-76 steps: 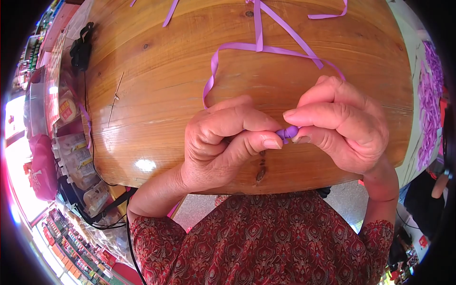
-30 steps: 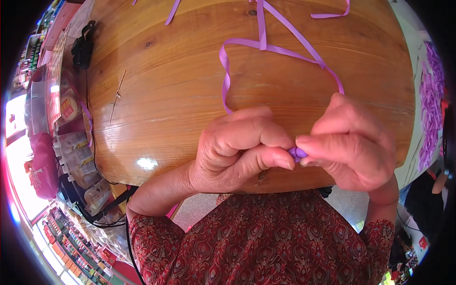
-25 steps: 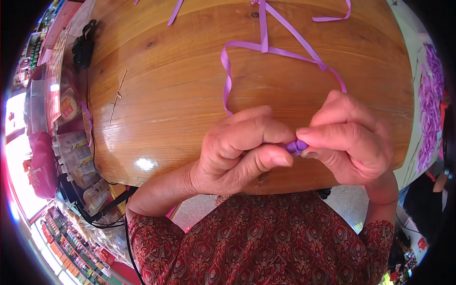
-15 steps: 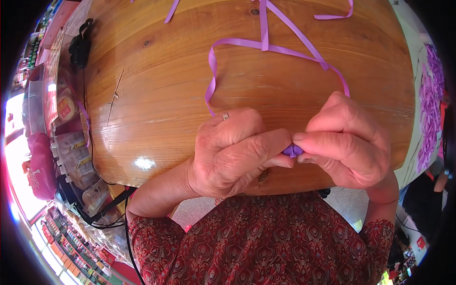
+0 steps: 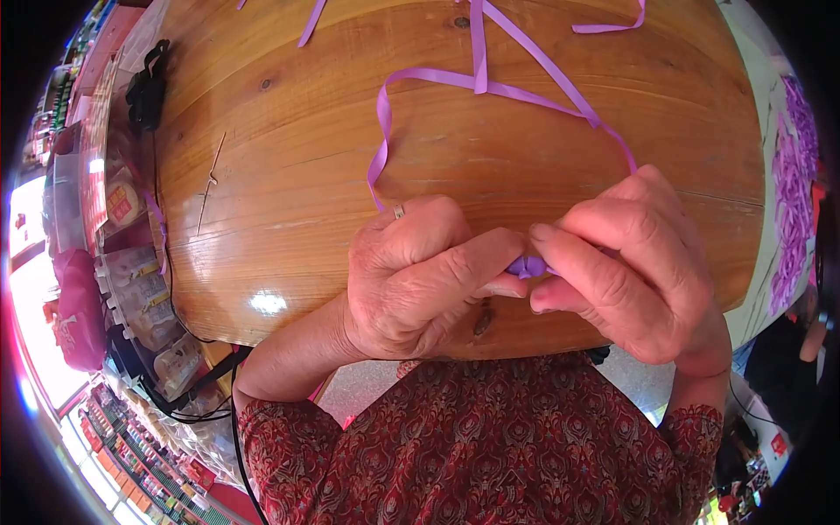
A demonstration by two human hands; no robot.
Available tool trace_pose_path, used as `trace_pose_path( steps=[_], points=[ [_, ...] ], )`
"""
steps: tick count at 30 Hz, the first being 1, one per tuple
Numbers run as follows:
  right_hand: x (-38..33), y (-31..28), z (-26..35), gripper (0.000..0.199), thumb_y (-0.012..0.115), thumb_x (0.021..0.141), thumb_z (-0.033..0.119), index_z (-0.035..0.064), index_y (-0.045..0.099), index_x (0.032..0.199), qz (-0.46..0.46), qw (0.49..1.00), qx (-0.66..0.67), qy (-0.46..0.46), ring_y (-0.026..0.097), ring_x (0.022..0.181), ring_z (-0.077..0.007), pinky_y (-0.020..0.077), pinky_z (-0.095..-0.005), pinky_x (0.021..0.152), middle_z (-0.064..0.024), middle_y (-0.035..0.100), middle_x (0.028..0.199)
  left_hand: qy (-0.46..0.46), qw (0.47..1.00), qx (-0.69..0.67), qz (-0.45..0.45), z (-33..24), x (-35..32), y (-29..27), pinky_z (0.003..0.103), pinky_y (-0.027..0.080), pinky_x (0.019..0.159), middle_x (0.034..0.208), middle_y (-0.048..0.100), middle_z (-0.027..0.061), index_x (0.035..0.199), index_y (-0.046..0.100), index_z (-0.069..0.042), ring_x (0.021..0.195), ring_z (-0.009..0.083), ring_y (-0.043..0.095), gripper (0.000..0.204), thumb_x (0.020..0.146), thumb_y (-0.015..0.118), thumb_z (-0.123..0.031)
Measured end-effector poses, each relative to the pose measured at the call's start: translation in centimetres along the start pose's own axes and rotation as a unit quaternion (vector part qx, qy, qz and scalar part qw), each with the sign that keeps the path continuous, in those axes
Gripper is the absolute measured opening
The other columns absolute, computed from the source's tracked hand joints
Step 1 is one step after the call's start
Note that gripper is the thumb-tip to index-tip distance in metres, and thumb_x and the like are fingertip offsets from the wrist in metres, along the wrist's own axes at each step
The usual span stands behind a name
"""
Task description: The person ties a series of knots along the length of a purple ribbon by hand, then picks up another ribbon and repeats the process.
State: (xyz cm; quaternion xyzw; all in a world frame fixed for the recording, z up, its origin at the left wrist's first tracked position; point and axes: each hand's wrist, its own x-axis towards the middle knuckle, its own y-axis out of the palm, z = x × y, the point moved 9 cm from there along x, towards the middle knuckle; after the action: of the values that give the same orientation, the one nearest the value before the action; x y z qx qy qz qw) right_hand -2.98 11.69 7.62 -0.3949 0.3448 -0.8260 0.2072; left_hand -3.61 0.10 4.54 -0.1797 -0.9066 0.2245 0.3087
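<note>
Ribbon [image 5: 479,80], thin, glossy and purple, loops over the upper centre of the frame and runs down to a small folded bit at centre, pinched between both grips. Left hand [image 5: 411,280] is closed, thumb and forefinger tips pressed on the fold; right hand [image 5: 634,262] is closed on it from the other side. Bench [image 5: 289,201] is varnished wood with knots and visible grain. Clear packets [image 5: 140,289] with red and yellow labels stack along the left edge; purple flowers [image 5: 794,175] sit at the right edge.
</note>
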Motion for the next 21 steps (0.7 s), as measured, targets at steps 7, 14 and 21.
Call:
trace_pose_path(
  steps=[7, 14, 21],
  points=[
    [0.0, 0.1, 0.3, 0.036, 0.078, 0.057, 0.012, -0.0006, 0.064, 0.087, 0.014, 1.000, 0.005, -0.003, 0.052, 0.063, -0.0200, 0.0388, -0.0322, 0.053, -0.0069, 0.056, 0.080, 0.047, 0.999, 0.015, 0.019, -0.5, -0.1, 0.5, 0.029, 0.034, 0.041, 0.061, 0.039, 0.0004, 0.087, 0.068, -0.003, 0.049, 0.0134, 0.045, 0.030, 0.064, 0.077, -0.018],
    [-0.2, 0.7, 0.3, 0.030, 0.078, 0.057, 0.011, -0.0008, 0.061, 0.079, 0.061, 0.992, 0.112, -0.006, 0.050, 0.058, -0.0198, 0.0364, -0.0328, 0.051, -0.0067, 0.053, 0.074, 0.116, 0.993, -0.015, 0.026, -1.3, -0.7, 1.1, 0.027, 0.033, 0.042, 0.064, 0.041, -0.0007, 0.081, 0.066, -0.005, 0.050, 0.0132, 0.044, 0.024, 0.063, 0.078, -0.016],
    [-0.6, 2.1, -0.8, 0.023, 0.076, 0.066, 0.014, 0.0009, 0.061, 0.076, 0.064, 0.936, 0.338, 0.078, 0.049, 0.058, -0.0200, 0.0370, -0.0329, 0.051, -0.0062, 0.054, 0.073, 0.228, 0.972, 0.041, -0.043, -3.1, -2.0, 0.5, 0.025, 0.031, 0.044, 0.073, 0.043, -0.0017, 0.073, 0.064, -0.010, 0.057, 0.0122, 0.044, 0.016, 0.064, 0.076, -0.016]
  ],
)
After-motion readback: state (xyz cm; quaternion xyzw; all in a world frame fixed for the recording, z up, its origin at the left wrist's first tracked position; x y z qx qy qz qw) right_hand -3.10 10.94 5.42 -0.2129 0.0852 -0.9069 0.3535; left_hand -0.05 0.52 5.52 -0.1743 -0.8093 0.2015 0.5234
